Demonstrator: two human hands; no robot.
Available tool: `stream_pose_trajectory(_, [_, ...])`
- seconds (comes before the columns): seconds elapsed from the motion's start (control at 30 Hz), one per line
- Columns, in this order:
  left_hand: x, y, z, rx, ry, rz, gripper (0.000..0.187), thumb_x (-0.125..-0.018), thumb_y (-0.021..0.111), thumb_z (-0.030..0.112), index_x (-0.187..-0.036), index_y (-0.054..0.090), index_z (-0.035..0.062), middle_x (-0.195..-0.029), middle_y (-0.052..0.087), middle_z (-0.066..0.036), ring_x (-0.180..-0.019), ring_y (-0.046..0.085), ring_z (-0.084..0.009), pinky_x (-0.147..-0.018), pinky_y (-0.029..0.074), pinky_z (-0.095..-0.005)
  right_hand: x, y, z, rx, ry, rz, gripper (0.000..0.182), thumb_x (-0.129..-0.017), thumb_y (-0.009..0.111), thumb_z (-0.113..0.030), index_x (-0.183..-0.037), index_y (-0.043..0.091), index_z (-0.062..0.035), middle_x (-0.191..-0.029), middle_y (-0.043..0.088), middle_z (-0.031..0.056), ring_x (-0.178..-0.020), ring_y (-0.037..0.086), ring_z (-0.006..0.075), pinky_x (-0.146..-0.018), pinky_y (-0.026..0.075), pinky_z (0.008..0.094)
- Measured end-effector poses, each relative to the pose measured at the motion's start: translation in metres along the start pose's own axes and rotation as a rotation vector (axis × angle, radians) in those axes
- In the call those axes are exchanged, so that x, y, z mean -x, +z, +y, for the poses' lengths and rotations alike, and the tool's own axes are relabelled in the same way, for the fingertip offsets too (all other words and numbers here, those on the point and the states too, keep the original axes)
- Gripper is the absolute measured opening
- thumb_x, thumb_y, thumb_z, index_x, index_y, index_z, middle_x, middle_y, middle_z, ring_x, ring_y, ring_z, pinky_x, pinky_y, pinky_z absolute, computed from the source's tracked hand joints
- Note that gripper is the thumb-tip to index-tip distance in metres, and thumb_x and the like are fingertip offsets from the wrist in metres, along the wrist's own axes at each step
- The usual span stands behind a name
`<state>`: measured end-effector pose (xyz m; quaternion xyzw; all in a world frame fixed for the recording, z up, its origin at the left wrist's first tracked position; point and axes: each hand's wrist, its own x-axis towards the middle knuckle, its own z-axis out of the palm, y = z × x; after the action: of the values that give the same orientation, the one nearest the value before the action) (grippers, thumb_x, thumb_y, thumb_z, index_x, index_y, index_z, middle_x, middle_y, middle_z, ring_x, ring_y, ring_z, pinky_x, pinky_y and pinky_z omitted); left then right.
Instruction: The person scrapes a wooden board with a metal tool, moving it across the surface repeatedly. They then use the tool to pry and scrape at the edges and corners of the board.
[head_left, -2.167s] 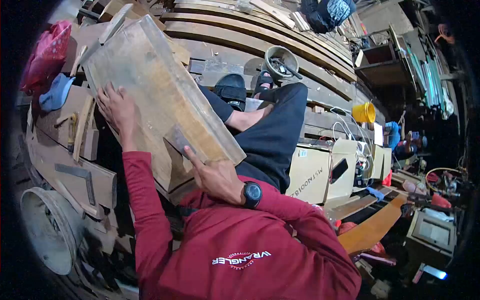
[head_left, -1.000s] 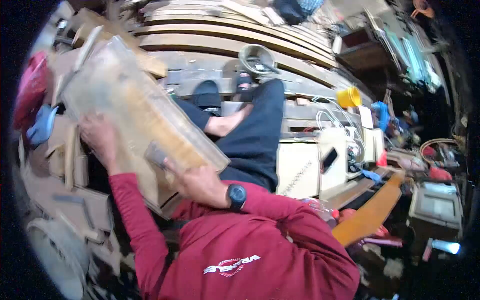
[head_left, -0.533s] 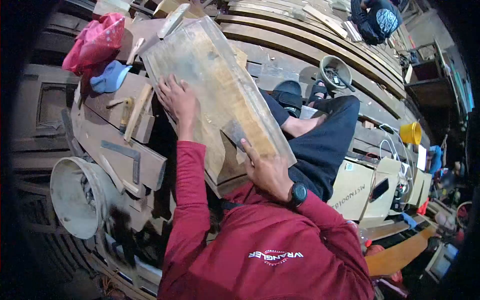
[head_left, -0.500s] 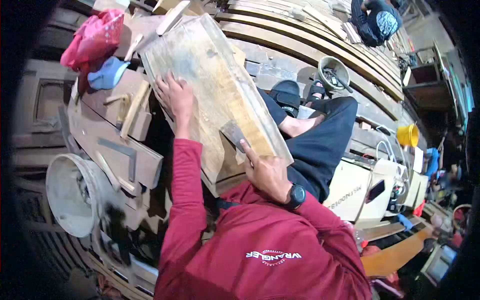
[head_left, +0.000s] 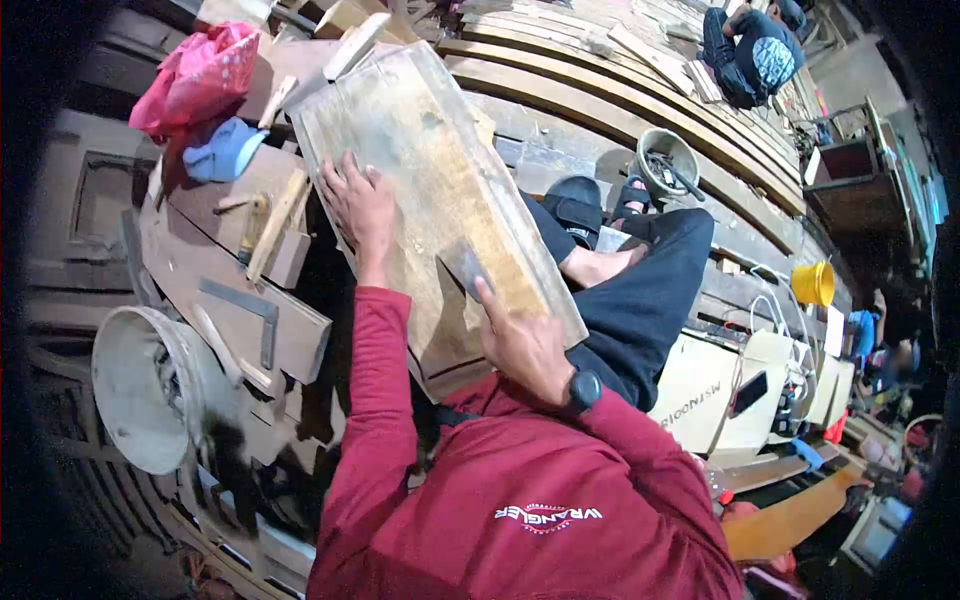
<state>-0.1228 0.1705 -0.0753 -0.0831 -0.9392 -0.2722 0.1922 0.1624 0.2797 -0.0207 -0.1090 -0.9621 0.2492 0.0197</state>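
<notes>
A wide, pale wooden board [head_left: 410,120] lies slanted in front of me, its near end close to my lap. My left hand [head_left: 362,212] rests flat on its left part, fingers spread. Toward the board's lower right, my right hand [head_left: 528,348] grips a thin, flat scraper [head_left: 461,267], index finger stretched along it. The scraper's dark blade lies against the wood; its grip is hidden in my hand. A dark watch sits on my right wrist.
At left are a metal square [head_left: 268,325], a wooden-handled tool [head_left: 250,225], a blue cap [head_left: 224,150] and a large white bucket [head_left: 150,390]. A small bucket of tools [head_left: 668,165] stands beyond my sandals. Another person [head_left: 750,55] sits at upper right.
The view has shifted slightly. My right hand and the scraper have moved a little up the board, away from me. My left hand stays at the same place on the wood.
</notes>
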Motion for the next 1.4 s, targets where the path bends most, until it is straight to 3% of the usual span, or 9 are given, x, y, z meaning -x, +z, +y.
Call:
stream_pose_trajectory(0.13, [-0.001,0.002,0.0,-0.095,0.071,0.07,0.047,-0.097,0.057,0.021,-0.14,0.054,0.0019,-0.149,0.041,-0.026,-0.142,0.034,-0.0447,-0.118,0.028,-0.052,-0.002,0.004,0.005,0.058,-0.019,0.022,0.057,-0.091,0.064,-0.023,-0.147,0.054,-0.015,-0.058,0.064,0.016,-0.049,0.064,0.0348,-0.046,0.049,0.0478])
stream_pose_trajectory(0.33, [-0.002,-0.002,-0.003,-0.055,0.064,0.04,0.045,-0.097,0.055,0.019,-0.139,0.056,0.0028,-0.151,0.042,-0.025,-0.144,0.033,-0.0442,-0.12,0.028,-0.0509,-0.112,0.022,-0.012,0.02,-0.067,0.171,0.051,-0.094,0.059,-0.023,-0.144,0.056,-0.0108,-0.063,0.066,0.019,-0.053,0.066,0.035,-0.052,0.051,0.048])
stream_pose_trajectory(0.37, [-0.001,-0.001,-0.005,-0.051,0.046,0.026,0.045,-0.097,0.055,0.019,-0.139,0.056,0.0031,-0.153,0.041,-0.025,-0.146,0.032,-0.0441,-0.121,0.028,-0.0506,-0.109,0.018,-0.012,-0.011,-0.093,0.183,0.055,-0.094,0.056,-0.021,-0.146,0.052,-0.0054,-0.065,0.067,0.0172,-0.055,0.067,0.0332,-0.051,0.052,0.0461])
stream_pose_trajectory(0.6, [0.011,-0.006,-0.004,0.019,0.05,0.053,0.043,-0.092,0.057,0.008,-0.135,0.057,0.0037,-0.148,0.043,-0.023,-0.141,0.038,-0.0417,-0.116,0.033,-0.0494,-0.01,0.003,-0.01,0.101,-0.023,0.028,0.055,-0.092,0.061,-0.022,-0.144,0.054,-0.0078,-0.056,0.062,0.0182,-0.048,0.064,0.0365,-0.05,0.052,0.0493])
stream_pose_trajectory(0.83, [0.004,-0.008,-0.005,0.32,0.009,0.077,0.046,-0.089,0.05,-0.007,-0.135,0.054,-0.0034,-0.151,0.033,-0.025,-0.138,0.042,-0.0423,-0.115,0.034,-0.048,-0.14,0.027,-0.016,0.047,-0.129,0.201,0.06,-0.094,0.057,-0.025,-0.149,0.049,-0.0034,-0.067,0.069,0.0157,-0.055,0.067,0.0321,-0.049,0.05,0.0457])
stream_pose_trajectory(0.93, [-0.002,0.004,-0.015,0.284,-0.006,0.072,0.045,-0.09,0.051,-0.006,-0.134,0.054,-0.0035,-0.15,0.033,-0.026,-0.137,0.043,-0.0434,-0.114,0.035,-0.0469,-0.155,0.017,-0.024,0.055,-0.098,0.205,0.058,-0.093,0.058,-0.025,-0.147,0.052,-0.0033,-0.069,0.07,0.016,-0.056,0.068,0.0311,-0.049,0.05,0.0452])
stream_pose_trajectory(1.1, [0.0,0.011,-0.023,0.214,0.051,0.109,0.042,-0.087,0.056,-0.001,-0.129,0.058,0.0017,-0.148,0.038,-0.025,-0.135,0.044,-0.0422,-0.11,0.037,-0.0461,-0.049,-0.002,-0.018,0.091,0.012,-0.058,0.061,-0.093,0.059,-0.027,-0.148,0.05,-0.0031,-0.068,0.069,0.0159,-0.051,0.066,0.0307,-0.046,0.049,0.0457])
stream_pose_trajectory(1.23, [0.002,0.001,-0.007,0.029,0.021,0.115,0.042,-0.086,0.058,0.004,-0.128,0.06,0.0028,-0.145,0.043,-0.022,-0.131,0.047,-0.0408,-0.11,0.037,-0.0478,-0.07,0.004,-0.022,0.131,-0.008,-0.023,0.061,-0.091,0.057,-0.02,-0.148,0.05,-0.0004,-0.07,0.069,0.017,-0.054,0.067,0.0314,-0.049,0.052,0.0471])
stream_pose_trajectory(1.4, [0.002,-0.006,-0.005,0.025,0.02,0.073,0.04,-0.087,0.058,0.007,-0.127,0.061,0.0035,-0.146,0.043,-0.022,-0.135,0.046,-0.041,-0.113,0.035,-0.0475,-0.16,0.016,-0.023,-0.001,-0.12,0.252,0.055,-0.089,0.056,-0.017,-0.141,0.055,0.0026,-0.071,0.07,0.0176,-0.062,0.07,0.0327,-0.056,0.054,0.0451])
